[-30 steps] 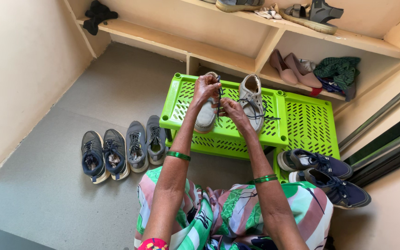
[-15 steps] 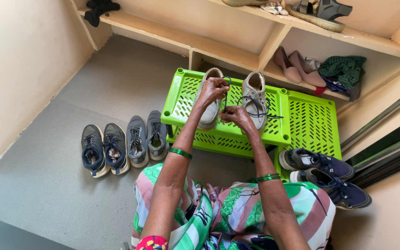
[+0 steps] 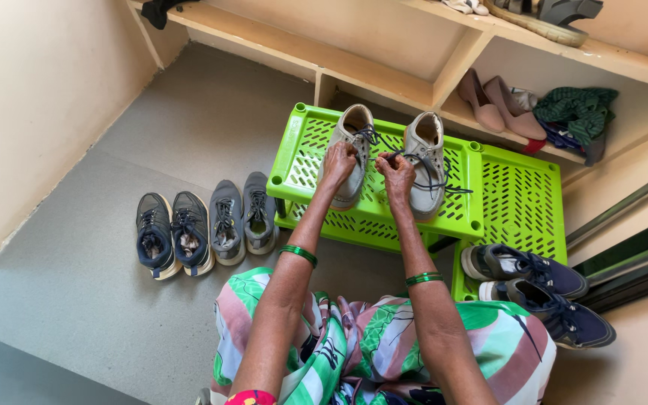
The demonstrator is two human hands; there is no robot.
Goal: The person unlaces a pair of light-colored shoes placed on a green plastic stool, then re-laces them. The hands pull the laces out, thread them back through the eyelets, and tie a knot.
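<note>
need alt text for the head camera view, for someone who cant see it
Seen from above, a person's left hand and right hand pinch the dark laces of a grey lace-up shoe on a lime green slotted plastic rack, its partner shoe beside it. Four dark sneakers line the grey floor to the left.

Two grey lace-up shoes (image 3: 354,154) counted on one green plastic rack (image 3: 301,150), four dark sneakers (image 3: 204,229) lined on the floor, two navy sneakers (image 3: 538,289) by the rack, two pink flats (image 3: 500,105) on the shelf, two green bangles (image 3: 298,253) worn, two hands (image 3: 339,161) seen.
</note>
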